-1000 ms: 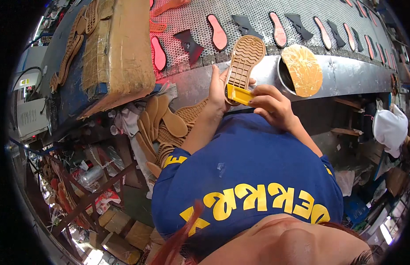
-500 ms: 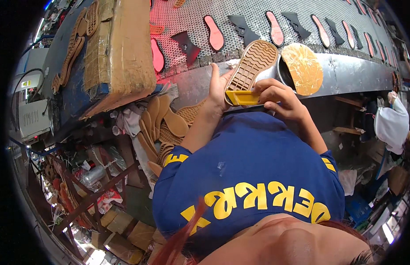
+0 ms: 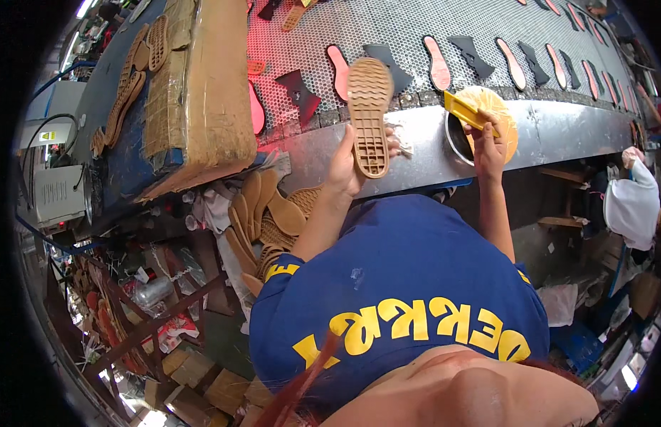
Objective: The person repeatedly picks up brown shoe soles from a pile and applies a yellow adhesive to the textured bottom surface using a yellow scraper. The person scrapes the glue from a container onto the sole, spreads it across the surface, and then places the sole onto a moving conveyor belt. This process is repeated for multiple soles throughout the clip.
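Note:
My left hand (image 3: 345, 167) holds a brown shoe sole (image 3: 371, 117) upright over the metal ledge. Its grooved tread faces up, with the thumb along one edge and fingertips showing past the other. To the right, my right hand (image 3: 490, 146) grips a yellow flat-handled tool (image 3: 469, 114), whose exact kind I cannot make out. That tool is apart from the sole and above a round metal pot (image 3: 455, 135). A yellowish round cover (image 3: 507, 114), streaked with pale residue, lies partly across the pot's mouth.
Beyond the ledge (image 3: 558, 128), a perforated conveyor (image 3: 409, 18) carries pink insoles (image 3: 438, 64) and black shoe uppers (image 3: 473, 57). A taped cardboard-covered box (image 3: 209, 92) stands at left. Several brown soles (image 3: 249, 206) are piled beside my left arm.
My right hand has drawn the yellow tool away from the sole, up and right to the pot. My left hand has turned the sole more upright and shifted it slightly left.

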{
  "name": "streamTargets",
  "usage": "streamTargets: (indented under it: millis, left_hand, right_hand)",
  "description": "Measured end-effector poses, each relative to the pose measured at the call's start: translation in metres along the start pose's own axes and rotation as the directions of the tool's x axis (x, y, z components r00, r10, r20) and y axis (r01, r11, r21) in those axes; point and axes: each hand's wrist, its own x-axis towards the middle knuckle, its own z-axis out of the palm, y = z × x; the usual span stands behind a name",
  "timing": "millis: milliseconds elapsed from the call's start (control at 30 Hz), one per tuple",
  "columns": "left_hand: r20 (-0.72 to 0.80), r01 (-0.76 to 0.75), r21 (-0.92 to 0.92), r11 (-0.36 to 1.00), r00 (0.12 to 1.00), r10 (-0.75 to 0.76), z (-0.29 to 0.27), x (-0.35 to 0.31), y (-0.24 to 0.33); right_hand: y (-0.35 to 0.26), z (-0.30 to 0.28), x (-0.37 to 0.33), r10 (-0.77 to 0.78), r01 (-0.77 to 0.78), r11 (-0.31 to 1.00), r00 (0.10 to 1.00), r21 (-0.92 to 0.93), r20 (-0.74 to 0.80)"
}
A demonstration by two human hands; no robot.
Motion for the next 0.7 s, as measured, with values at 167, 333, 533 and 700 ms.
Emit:
streamTargets:
  millis: [167, 333, 533, 700]
  left_hand:
    - [-0.054, -0.282, 0.075, 0.957, 0.957, 0.286, 0.001, -0.005, 0.0]
    - [-0.099, -0.253, 0.134, 0.958, 0.959, 0.266, -0.009, -0.009, 0.007]
    - [-0.003, -0.332, 0.454, 0.827, 0.928, 0.374, -0.011, -0.003, 0.009]
    - [0.144, -0.391, 0.678, 0.622, 0.901, 0.409, -0.004, -0.002, 0.017]
  right_hand:
    - [0.05, -0.051, -0.022, 0.023, -0.113, 0.828, 0.985, -0.549, -0.169]
    - [0.064, -0.06, -0.031, -0.155, 0.072, 0.428, 0.988, -0.901, 0.006]
    - [0.092, -0.071, -0.036, -0.189, 0.176, -0.142, 0.961, -0.974, 0.202]
    - [0.102, -0.074, -0.037, -0.192, 0.104, -0.124, 0.973, -0.987, 0.127]
